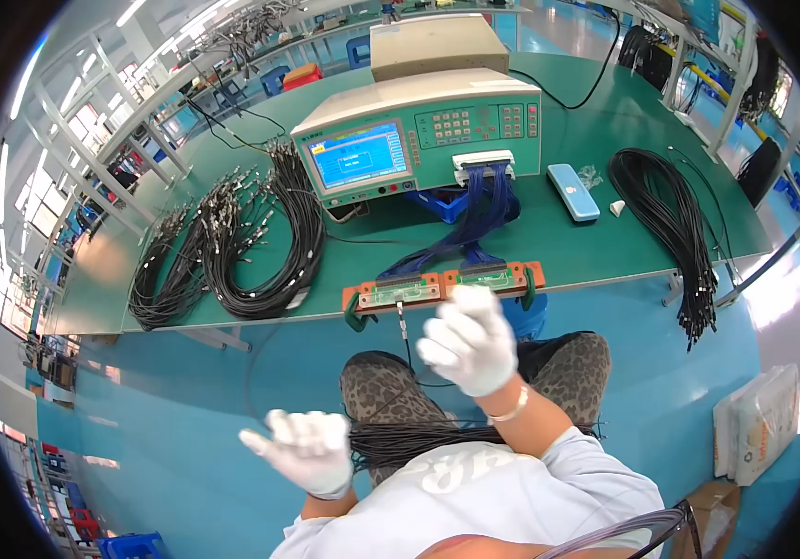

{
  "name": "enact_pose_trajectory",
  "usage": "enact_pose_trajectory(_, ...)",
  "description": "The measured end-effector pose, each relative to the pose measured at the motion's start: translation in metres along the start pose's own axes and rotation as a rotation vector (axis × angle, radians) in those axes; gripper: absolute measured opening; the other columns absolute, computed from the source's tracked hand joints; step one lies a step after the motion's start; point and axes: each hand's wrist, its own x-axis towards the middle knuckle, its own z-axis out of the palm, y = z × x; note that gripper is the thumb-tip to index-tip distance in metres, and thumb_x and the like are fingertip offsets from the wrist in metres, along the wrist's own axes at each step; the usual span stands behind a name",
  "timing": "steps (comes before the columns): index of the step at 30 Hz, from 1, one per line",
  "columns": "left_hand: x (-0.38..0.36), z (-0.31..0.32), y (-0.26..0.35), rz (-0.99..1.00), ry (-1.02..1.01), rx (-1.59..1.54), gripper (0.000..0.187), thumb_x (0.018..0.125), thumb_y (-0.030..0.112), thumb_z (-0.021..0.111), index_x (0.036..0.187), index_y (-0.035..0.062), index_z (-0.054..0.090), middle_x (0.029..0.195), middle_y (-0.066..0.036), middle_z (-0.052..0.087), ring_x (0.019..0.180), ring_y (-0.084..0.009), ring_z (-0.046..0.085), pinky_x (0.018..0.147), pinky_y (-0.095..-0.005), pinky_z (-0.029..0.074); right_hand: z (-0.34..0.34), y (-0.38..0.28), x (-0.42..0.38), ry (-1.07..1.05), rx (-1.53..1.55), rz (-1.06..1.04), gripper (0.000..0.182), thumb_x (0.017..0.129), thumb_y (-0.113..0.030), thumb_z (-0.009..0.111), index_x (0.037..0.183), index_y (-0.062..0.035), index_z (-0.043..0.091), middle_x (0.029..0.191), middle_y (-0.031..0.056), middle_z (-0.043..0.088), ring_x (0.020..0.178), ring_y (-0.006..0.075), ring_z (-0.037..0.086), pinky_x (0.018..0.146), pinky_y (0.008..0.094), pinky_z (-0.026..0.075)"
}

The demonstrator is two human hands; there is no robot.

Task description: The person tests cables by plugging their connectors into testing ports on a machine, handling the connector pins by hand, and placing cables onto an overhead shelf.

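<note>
My left hand, in a white glove, is raised at the left of my lap with its fingers curled in. A faint thin line arcs near it, but what it holds, if anything, is hidden. Also gloved, my right hand is closed just in front of the table edge, below the right connector board. Its grip is hidden too. A black cable with a pale plug hangs from the left connector board. Across my lap lies a bundle of black cables.
A cable tester with a lit screen stands on the green table, joined to the boards by blue ribbon cables. Coiled cable bundles lie left, another bundle right. A light-blue case sits beside the tester.
</note>
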Motion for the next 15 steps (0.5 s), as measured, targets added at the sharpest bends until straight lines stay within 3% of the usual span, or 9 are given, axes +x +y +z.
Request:
enact_pose_trajectory(1,0.010,-0.009,0.015,0.059,-0.096,0.040,0.045,0.097,0.044,0.031,0.073,0.0110,0.048,0.047,0.004,0.030,0.041,-0.0076,0.023,0.040,-0.0252,0.028,0.018,-0.004,-0.013,0.052,-0.126,-0.136,0.028,0.090,-0.018,0.032,0.063,-0.0181,0.037,0.049,-0.0054,0.029,0.042,0.0097,0.024,0.042,0.0250,0.025)
enact_pose_trajectory(2,0.015,-0.017,0.030,0.108,-0.046,0.026,0.043,0.097,0.042,0.031,0.075,0.0105,0.050,0.049,0.004,0.030,0.042,-0.0078,0.024,0.040,-0.0246,0.028,0.033,-0.021,-0.007,-0.562,-0.095,-0.052,0.026,0.088,-0.019,0.034,0.062,-0.0201,0.035,0.046,-0.0055,0.028,0.035,0.0090,0.016,0.034,0.0235,0.016)
enact_pose_trajectory(3,0.020,-0.023,0.044,0.155,0.005,0.007,0.041,0.098,0.040,0.031,0.077,0.0101,0.051,0.051,0.005,0.030,0.043,-0.0080,0.024,0.039,-0.0241,0.027,0.046,-0.044,-0.012,-0.701,-0.189,-0.007,0.026,0.091,-0.019,0.032,0.065,-0.0197,0.035,0.045,-0.0054,0.030,0.032,0.0069,0.012,0.032,0.0221,0.011)
enact_pose_trajectory(5,0.031,-0.042,0.072,0.305,0.236,-0.017,0.040,0.098,0.038,0.029,0.084,0.0095,0.054,0.049,0.006,0.029,0.040,-0.0081,0.022,0.036,-0.0225,0.026,0.061,-0.064,-0.040,-0.409,0.090,-0.397,0.025,0.094,-0.019,0.031,0.070,-0.0179,0.036,0.046,-0.0056,0.030,0.034,0.0041,0.014,0.033,0.0217,0.015)
enact_pose_trajectory(8,0.044,-0.091,0.110,0.351,0.415,-0.081,0.038,0.098,0.034,0.029,0.085,0.0089,0.054,0.051,0.006,0.031,0.040,-0.0072,0.023,0.035,-0.0199,0.024,0.061,-0.133,-0.078,0.054,-0.272,-0.687,0.030,0.097,-0.026,0.035,0.092,-0.0044,0.055,0.045,-0.0062,0.026,0.036,0.0049,0.015,0.035,0.0208,0.018)
enact_pose_trajectory(11,0.045,-0.163,0.137,0.370,0.496,-0.098,0.034,0.097,0.030,0.030,0.086,0.0085,0.054,0.052,0.005,0.032,0.040,-0.0070,0.023,0.035,-0.0202,0.024,0.036,-0.198,-0.141,0.155,-0.404,-0.726,0.038,0.097,-0.032,0.037,0.098,-0.0010,0.059,0.045,-0.0065,0.027,0.036,0.0061,0.016,0.034,0.0207,0.018)
enact_pose_trajectory(13,0.044,-0.207,0.143,0.372,0.591,-0.105,0.031,0.097,0.025,0.031,0.086,0.0081,0.054,0.053,0.005,0.032,0.041,-0.0068,0.024,0.036,-0.0206,0.024,0.018,-0.231,-0.185,0.422,-0.525,-0.947,0.042,0.096,-0.037,0.036,0.093,-0.0037,0.061,0.047,-0.0062,0.029,0.036,0.0065,0.017,0.032,0.0207,0.018)
enact_pose_trajectory(14,0.046,-0.218,0.141,0.372,0.591,-0.108,0.031,0.097,0.025,0.031,0.086,0.0081,0.054,0.053,0.005,0.032,0.041,-0.0068,0.024,0.036,-0.0206,0.024,0.014,-0.236,-0.192,0.421,-0.526,-0.947,0.042,0.096,-0.037,0.036,0.093,-0.0037,0.061,0.047,-0.0062,0.029,0.036,0.0065,0.017,0.032,0.0207,0.018)
enact_pose_trajectory(15,0.048,-0.230,0.138,0.351,0.629,-0.095,0.029,0.096,0.023,0.031,0.087,0.0083,0.055,0.054,0.005,0.034,0.040,-0.0068,0.024,0.035,-0.0204,0.024,0.009,-0.241,-0.201,0.516,-0.534,-1.112,0.043,0.096,-0.038,0.035,0.092,-0.0043,0.061,0.047,-0.0060,0.030,0.036,0.0065,0.018,0.032,0.0207,0.018)
